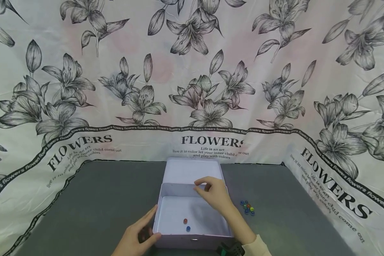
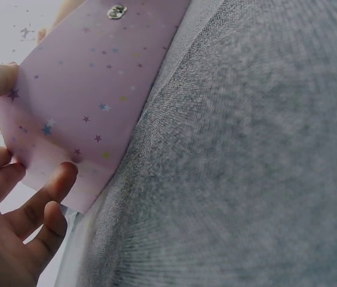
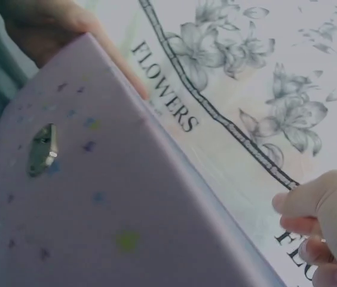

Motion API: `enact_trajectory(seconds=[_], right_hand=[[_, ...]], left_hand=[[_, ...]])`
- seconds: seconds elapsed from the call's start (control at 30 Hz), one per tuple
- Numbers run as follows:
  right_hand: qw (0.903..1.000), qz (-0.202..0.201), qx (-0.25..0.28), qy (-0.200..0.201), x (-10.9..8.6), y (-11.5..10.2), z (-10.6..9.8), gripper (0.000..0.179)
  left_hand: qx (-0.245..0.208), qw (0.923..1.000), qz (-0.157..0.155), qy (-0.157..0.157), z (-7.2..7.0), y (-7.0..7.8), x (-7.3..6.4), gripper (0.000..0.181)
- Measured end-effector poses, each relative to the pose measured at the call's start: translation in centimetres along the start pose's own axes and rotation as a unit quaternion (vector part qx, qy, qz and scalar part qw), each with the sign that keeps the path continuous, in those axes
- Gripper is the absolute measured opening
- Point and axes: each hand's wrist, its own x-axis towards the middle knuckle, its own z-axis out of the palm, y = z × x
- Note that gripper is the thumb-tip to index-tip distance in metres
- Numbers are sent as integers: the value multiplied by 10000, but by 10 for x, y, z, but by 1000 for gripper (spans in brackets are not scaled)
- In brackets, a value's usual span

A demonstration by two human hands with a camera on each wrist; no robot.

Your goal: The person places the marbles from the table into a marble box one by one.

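A lilac box printed with small stars stands with its lid raised at the back, its inside white. On its floor lie a red marble and a blue marble. My left hand holds the box's front left corner, thumb at the front edge and fingers along the left side. Over the far right part of the box hovers my right hand, thumb and index fingertip brought close together. I cannot tell whether a marble sits between them.
Several coloured marbles lie clustered on the grey tabletop right of the box. A metal clasp juts from the box's front. Behind and along the sides, a flower-printed cloth borders the table.
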Motion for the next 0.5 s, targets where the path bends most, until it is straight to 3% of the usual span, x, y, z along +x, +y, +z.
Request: enact_trajectory(seconds=[0.23, 0.4, 0.5], right_hand=[[9992, -211, -168, 285, -7, 17, -22, 12], [9934, -512, -767, 679, -22, 48, -46, 13], [9872, -676, -1078, 965, -32, 65, -64, 15]], left_hand=[[-87, 9998, 192, 52, 2, -2, 0, 74], [-70, 9992, 390, 111, 3, -3, 0, 73], [-20, 9994, 319, 154, 2, -3, -1, 73]])
